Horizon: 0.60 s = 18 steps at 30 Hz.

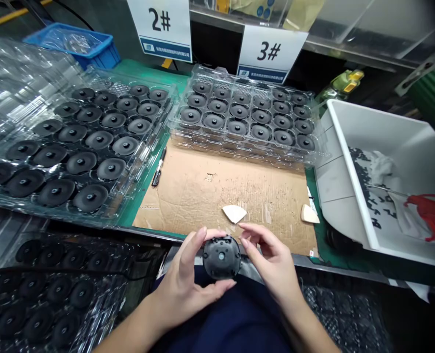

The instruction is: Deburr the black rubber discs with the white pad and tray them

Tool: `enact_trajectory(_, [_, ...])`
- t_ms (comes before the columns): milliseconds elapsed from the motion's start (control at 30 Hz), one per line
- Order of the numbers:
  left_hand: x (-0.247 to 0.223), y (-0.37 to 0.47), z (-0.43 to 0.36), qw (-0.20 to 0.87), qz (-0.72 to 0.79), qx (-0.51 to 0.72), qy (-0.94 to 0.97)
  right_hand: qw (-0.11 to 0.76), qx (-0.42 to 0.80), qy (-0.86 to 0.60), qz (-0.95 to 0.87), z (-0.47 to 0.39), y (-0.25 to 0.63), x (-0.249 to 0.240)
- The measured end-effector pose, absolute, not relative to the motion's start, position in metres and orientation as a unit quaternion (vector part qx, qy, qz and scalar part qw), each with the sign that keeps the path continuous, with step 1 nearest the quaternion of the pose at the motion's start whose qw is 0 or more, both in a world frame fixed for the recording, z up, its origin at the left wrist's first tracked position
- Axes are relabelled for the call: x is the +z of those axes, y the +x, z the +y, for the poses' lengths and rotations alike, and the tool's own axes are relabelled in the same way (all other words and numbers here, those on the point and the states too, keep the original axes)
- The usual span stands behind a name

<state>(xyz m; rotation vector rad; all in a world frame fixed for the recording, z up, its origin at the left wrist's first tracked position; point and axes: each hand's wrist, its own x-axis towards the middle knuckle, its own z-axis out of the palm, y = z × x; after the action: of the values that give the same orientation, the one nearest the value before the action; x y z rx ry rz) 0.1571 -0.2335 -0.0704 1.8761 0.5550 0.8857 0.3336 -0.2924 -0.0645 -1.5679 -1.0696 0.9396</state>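
Note:
A round black plastic part (222,258) with a small hub at its centre is gripped at its edges by my left hand (191,274), thumb below and fingers above. It is held over my lap, just off the table's front edge. At the part's right side is my right hand (271,257), fingers curved and apart; its fingertips are at or very near the rim, and contact is hard to make out. Just beyond the part, a white wedge-shaped pad (234,213) lies on the cardboard sheet (195,196).
Clear trays of similar black parts stand left (81,162) and at the back (239,113). A marker (159,166) and a second pad (309,214) lie by the cardboard's edges. Right is a white bin (346,171) holding red-handled scissors (428,208) and cloth. A blue basket (105,54) is back left.

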Motion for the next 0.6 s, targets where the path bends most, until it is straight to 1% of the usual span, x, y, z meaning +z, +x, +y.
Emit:
enact_trajectory(67, [-0.069,0.155,-0.233,0.486,0.228,0.364,0.761,0.5,0.452,-0.618,-0.405,-0.293,0.333,-0.05])
enact_trajectory(167, [-0.065,0.15,-0.234,0.519,0.251,0.351,0.738,0.441,0.563,-0.563,-0.415,-0.29,0.334,-0.031])
enact_trajectory(267, [-0.058,0.144,-0.236,0.545,0.293,0.293,0.729,0.406,0.653,-0.492,-0.409,-0.286,0.335,-0.021])
enact_trajectory(333, [-0.053,0.141,-0.237,0.577,0.311,0.256,0.711,0.399,0.682,-0.464,-0.401,-0.283,0.336,-0.019])
enact_trajectory(433, [-0.051,0.14,-0.236,0.625,0.324,0.224,0.675,0.39,0.659,-0.485,-0.423,-0.279,0.333,-0.024])
enact_trajectory(500, [-0.052,0.141,-0.234,0.639,0.332,0.214,0.66,0.427,0.656,-0.484,-0.391,-0.277,0.331,-0.032])
enact_trajectory(600, [-0.056,0.144,-0.227,0.664,0.352,0.223,0.621,0.52,0.717,-0.408,-0.22,-0.274,0.329,-0.044])
